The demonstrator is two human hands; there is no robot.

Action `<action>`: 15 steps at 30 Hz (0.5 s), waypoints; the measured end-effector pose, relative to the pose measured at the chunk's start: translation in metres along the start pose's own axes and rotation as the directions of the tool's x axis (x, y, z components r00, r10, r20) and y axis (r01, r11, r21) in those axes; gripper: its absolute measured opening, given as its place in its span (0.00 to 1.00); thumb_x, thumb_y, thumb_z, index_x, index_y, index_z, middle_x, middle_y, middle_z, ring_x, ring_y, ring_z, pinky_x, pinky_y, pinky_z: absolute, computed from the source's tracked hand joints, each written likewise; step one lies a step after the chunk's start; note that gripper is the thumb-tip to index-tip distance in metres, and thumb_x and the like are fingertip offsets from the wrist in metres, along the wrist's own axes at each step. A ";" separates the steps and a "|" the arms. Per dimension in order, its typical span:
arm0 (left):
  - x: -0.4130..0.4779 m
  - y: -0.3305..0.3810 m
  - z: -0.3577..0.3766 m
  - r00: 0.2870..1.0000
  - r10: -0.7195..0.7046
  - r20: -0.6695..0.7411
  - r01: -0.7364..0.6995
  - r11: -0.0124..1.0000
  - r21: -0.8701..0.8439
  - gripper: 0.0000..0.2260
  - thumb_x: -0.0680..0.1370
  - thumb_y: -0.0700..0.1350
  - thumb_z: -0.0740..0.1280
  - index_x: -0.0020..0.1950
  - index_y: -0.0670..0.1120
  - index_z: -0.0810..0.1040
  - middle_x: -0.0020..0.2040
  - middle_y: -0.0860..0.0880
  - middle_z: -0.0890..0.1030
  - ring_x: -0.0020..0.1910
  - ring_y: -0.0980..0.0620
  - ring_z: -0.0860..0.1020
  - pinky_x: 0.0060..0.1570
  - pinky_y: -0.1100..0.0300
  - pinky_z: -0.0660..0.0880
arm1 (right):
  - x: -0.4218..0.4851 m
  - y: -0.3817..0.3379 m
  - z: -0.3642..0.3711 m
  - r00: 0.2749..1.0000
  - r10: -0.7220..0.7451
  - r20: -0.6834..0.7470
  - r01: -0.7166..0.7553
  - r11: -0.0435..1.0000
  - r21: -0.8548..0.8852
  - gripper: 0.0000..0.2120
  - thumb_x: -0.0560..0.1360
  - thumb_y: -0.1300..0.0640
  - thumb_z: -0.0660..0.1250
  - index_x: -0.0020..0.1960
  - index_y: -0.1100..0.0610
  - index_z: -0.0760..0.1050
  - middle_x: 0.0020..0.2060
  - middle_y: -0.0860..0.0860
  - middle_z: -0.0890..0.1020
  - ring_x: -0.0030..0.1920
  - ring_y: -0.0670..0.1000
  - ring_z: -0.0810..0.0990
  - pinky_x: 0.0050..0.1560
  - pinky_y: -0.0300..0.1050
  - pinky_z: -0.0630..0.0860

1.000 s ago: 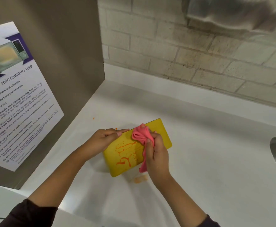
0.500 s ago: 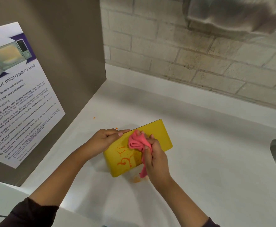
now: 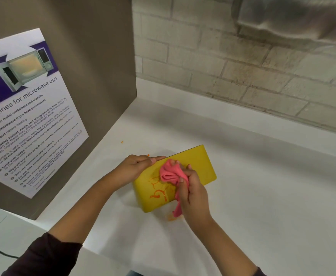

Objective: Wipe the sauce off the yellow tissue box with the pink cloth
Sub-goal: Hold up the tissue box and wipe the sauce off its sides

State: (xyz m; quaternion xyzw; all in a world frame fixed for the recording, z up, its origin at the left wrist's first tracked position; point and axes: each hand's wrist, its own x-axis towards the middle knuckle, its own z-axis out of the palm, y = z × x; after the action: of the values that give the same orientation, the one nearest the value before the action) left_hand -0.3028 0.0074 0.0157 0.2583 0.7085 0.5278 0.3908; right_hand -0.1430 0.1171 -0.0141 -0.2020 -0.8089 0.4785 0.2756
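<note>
Yellow tissue box (image 3: 200, 163) lying at an angle on the white counter (image 3: 262, 196), near the middle, its broad side facing up

Orange sauce (image 3: 159, 193) in thin squiggles across the near-left part of that broad side; a small orange smear (image 3: 170, 217) on the counter just beside the box's near edge, and two tiny orange specks further left and beyond

Left hand (image 3: 137, 168) resting on the far-left edge of the box, fingers (image 3: 155, 159) laid flat and close together along the rim, thumb side hidden

Right hand (image 3: 193, 188) curled tight round the pink cloth (image 3: 171, 174), bunched end pressed on the box just beyond the sauce, a loose tail hanging down past the near edge to the smear

Microwave poster (image 3: 27, 112) on the brown panel (image 3: 95, 56) to the left; brick wall (image 3: 232, 66) beyond
</note>
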 end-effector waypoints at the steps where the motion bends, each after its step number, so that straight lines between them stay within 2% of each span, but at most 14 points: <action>1: -0.001 0.001 0.000 1.000 -0.003 0.005 0.003 1.000 -0.003 0.12 0.79 0.46 0.60 0.50 0.61 0.81 0.51 0.49 0.83 0.44 0.59 0.82 0.41 0.71 0.76 | 0.002 0.003 -0.006 1.000 0.021 -0.020 -0.021 1.000 -0.002 0.11 0.77 0.51 0.55 0.53 0.38 0.72 0.41 0.45 0.84 0.44 0.47 0.82 0.45 0.39 0.77; 2: -0.001 0.001 0.000 1.000 -0.003 0.008 0.003 1.000 0.002 0.13 0.80 0.46 0.60 0.51 0.61 0.81 0.50 0.51 0.83 0.42 0.61 0.82 0.39 0.73 0.75 | 0.006 0.004 -0.010 0.997 0.049 -0.068 -0.049 0.999 0.004 0.10 0.77 0.50 0.55 0.50 0.37 0.71 0.36 0.39 0.83 0.36 0.40 0.80 0.37 0.30 0.74; 4: -0.001 0.002 0.001 1.000 0.001 0.005 -0.001 1.000 0.020 0.13 0.80 0.47 0.59 0.49 0.63 0.81 0.48 0.54 0.83 0.42 0.61 0.81 0.38 0.74 0.74 | 0.013 0.006 -0.012 0.980 0.101 -0.172 -0.097 0.995 0.031 0.10 0.77 0.53 0.54 0.46 0.39 0.69 0.36 0.31 0.79 0.32 0.34 0.77 0.30 0.23 0.68; 6: -0.002 0.002 0.002 1.000 0.007 -0.001 -0.007 1.000 0.026 0.15 0.80 0.47 0.59 0.46 0.65 0.81 0.47 0.53 0.83 0.44 0.60 0.80 0.39 0.73 0.74 | 0.015 0.003 -0.005 0.974 0.112 -0.199 -0.103 0.993 0.051 0.09 0.77 0.53 0.54 0.49 0.42 0.71 0.39 0.28 0.78 0.38 0.33 0.77 0.34 0.23 0.69; 7: -0.001 0.001 0.002 1.000 0.009 -0.004 -0.009 1.000 0.025 0.15 0.80 0.47 0.60 0.44 0.65 0.82 0.46 0.53 0.83 0.44 0.59 0.80 0.40 0.72 0.74 | 0.015 0.000 0.001 0.975 0.105 -0.194 -0.098 0.994 0.047 0.10 0.78 0.51 0.53 0.53 0.45 0.72 0.42 0.26 0.78 0.43 0.33 0.78 0.40 0.23 0.70; 9: 0.001 -0.001 0.001 1.000 0.011 -0.025 -0.010 1.000 0.021 0.16 0.79 0.47 0.60 0.42 0.66 0.82 0.41 0.55 0.84 0.47 0.56 0.80 0.48 0.68 0.75 | 0.011 -0.006 0.013 0.984 0.057 -0.167 -0.053 0.998 0.028 0.17 0.77 0.50 0.53 0.59 0.54 0.73 0.52 0.25 0.74 0.55 0.32 0.75 0.55 0.30 0.71; 11: 0.003 -0.004 0.001 0.999 0.014 -0.036 -0.013 0.999 0.032 0.15 0.79 0.47 0.61 0.43 0.65 0.82 0.41 0.59 0.85 0.55 0.52 0.77 0.58 0.58 0.72 | 0.005 -0.011 0.017 0.996 -0.059 -0.067 0.060 0.998 0.008 0.16 0.78 0.53 0.53 0.62 0.52 0.72 0.59 0.25 0.70 0.65 0.30 0.66 0.67 0.39 0.63; 12: 0.003 -0.005 0.001 0.999 0.017 -0.028 -0.016 0.999 0.041 0.15 0.79 0.47 0.61 0.45 0.65 0.82 0.42 0.61 0.85 0.56 0.52 0.76 0.60 0.57 0.71 | 0.002 -0.010 0.014 0.994 -0.113 -0.010 0.113 0.994 0.003 0.16 0.78 0.56 0.54 0.64 0.49 0.70 0.60 0.24 0.69 0.68 0.31 0.63 0.70 0.41 0.60; 13: 0.003 -0.005 0.001 1.000 0.021 -0.015 -0.020 0.999 0.042 0.14 0.79 0.47 0.60 0.46 0.65 0.82 0.43 0.62 0.85 0.57 0.53 0.77 0.60 0.57 0.71 | -0.001 -0.007 0.011 0.992 -0.118 0.034 0.118 0.993 0.009 0.17 0.78 0.58 0.54 0.64 0.47 0.70 0.61 0.26 0.70 0.69 0.36 0.65 0.69 0.45 0.62; 14: 0.003 -0.005 0.001 1.000 0.022 -0.006 -0.022 0.999 0.035 0.14 0.79 0.47 0.60 0.47 0.65 0.82 0.44 0.62 0.85 0.55 0.54 0.78 0.57 0.59 0.72 | -0.002 -0.005 0.005 0.997 -0.064 0.052 0.063 0.998 0.016 0.17 0.78 0.58 0.55 0.64 0.44 0.70 0.61 0.31 0.74 0.67 0.44 0.71 0.65 0.52 0.69; 15: 0.002 -0.004 0.001 1.000 0.020 0.000 -0.020 0.999 0.026 0.14 0.79 0.48 0.60 0.47 0.65 0.82 0.45 0.60 0.85 0.53 0.54 0.80 0.53 0.62 0.75 | 0.000 -0.003 0.000 0.999 0.013 0.039 -0.014 1.000 0.022 0.17 0.78 0.57 0.56 0.61 0.40 0.71 0.56 0.40 0.80 0.59 0.52 0.79 0.55 0.55 0.77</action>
State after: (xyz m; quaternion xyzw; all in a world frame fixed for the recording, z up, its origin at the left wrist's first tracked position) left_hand -0.3030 0.0078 0.0116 0.2704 0.7128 0.5224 0.3819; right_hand -0.1425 0.1158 -0.0115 -0.1950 -0.8073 0.4933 0.2588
